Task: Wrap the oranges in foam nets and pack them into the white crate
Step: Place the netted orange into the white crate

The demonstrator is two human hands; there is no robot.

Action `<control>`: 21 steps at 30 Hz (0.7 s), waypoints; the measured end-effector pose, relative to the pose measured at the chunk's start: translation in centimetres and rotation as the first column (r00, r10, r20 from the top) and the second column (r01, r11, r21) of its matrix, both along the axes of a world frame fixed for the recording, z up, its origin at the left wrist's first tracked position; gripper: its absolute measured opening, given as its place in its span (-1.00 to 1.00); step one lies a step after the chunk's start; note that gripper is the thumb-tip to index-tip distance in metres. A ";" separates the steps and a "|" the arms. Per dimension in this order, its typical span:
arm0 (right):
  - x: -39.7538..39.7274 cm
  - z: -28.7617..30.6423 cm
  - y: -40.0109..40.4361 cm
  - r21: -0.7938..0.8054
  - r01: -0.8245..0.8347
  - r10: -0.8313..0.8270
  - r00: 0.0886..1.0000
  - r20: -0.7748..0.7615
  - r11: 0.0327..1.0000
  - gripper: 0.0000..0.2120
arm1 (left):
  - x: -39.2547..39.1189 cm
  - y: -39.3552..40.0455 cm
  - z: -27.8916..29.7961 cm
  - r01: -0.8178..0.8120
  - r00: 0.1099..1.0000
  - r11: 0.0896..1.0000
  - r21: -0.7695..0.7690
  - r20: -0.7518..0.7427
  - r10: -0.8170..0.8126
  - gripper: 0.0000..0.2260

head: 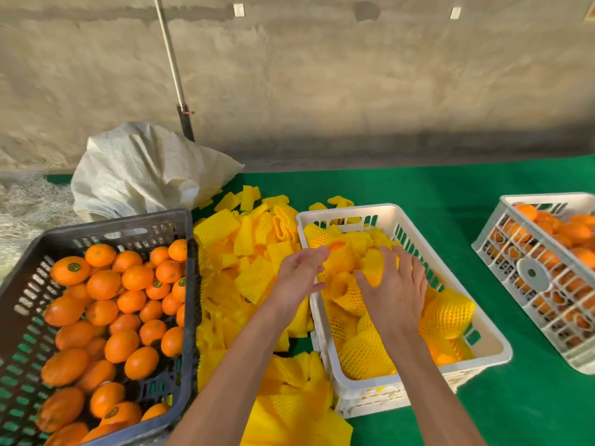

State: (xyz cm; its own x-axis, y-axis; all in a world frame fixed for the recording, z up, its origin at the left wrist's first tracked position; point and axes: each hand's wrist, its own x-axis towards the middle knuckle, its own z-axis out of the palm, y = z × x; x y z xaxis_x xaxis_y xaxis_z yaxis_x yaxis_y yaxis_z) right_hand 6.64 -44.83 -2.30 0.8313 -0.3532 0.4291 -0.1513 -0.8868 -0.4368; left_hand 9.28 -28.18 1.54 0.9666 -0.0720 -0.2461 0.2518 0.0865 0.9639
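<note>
Both hands, left hand (297,276) and right hand (397,292), fingers spread and released over netted oranges (447,312) in the white crate (325,217), loose foam nets (254,249) and dark crate (185,317) crowding left, green table (450,185) bare beyond, second crate (528,278) right.

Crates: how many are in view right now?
3. The dark crate of bare oranges sits at left, the white crate of netted oranges in the middle, another white crate, cut off by the frame, at right.
</note>
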 end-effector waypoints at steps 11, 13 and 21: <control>-2.6 -5.0 11.8 0.273 -0.571 0.628 0.746 -0.221 0.774 -0.78 | -1.9 11.5 -4.1 -0.140 0.963 0.721 0.678 0.263 -0.060 -0.78; -3.1 -7.1 13.0 0.240 -0.530 0.580 0.704 -0.410 0.813 -0.75 | -2.5 13.1 -4.8 -0.068 0.944 0.669 0.740 0.264 -0.196 -0.80; -3.2 -13.0 13.5 0.020 -0.365 0.255 0.609 -0.751 0.931 -0.89 | -4.3 15.3 -6.2 -0.015 0.850 0.632 0.774 0.343 -0.400 -0.84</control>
State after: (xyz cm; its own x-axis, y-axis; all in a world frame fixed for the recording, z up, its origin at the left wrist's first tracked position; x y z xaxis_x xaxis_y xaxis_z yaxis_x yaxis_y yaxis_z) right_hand 3.44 -31.35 -15.31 0.9375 -0.0043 -0.3479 -0.0758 -0.9784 -0.1923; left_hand 4.96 -12.91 -4.67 0.9521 -0.2691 0.1454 -0.2954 -0.6854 0.6655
